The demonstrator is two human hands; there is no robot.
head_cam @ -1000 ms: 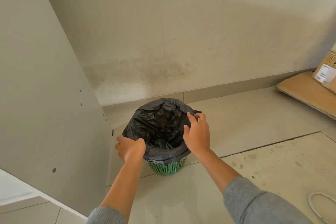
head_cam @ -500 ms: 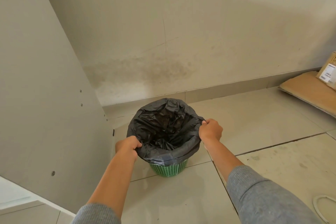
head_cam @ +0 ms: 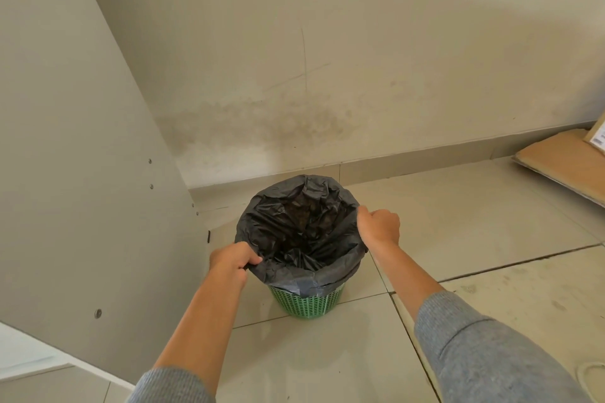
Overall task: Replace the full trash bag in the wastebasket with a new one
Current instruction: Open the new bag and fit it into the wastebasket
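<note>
Since a moment ago the bag's (head_cam: 296, 275) edge has been gripped tighter; both hands, left (head_cam: 230, 262) and right (head_cam: 379, 227), are fisted on it. Thin, slippery plastic, probably best lifted by the rim.

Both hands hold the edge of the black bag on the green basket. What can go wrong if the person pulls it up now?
1. The green wastebasket looks light and nothing holds it down, so it may rise with the black bag.
2. The left hand and right hand pinch thin, stretched film, which may tear.
3. The bag mouth is open, so the dark contents could spill onto the tiled floor.
</note>
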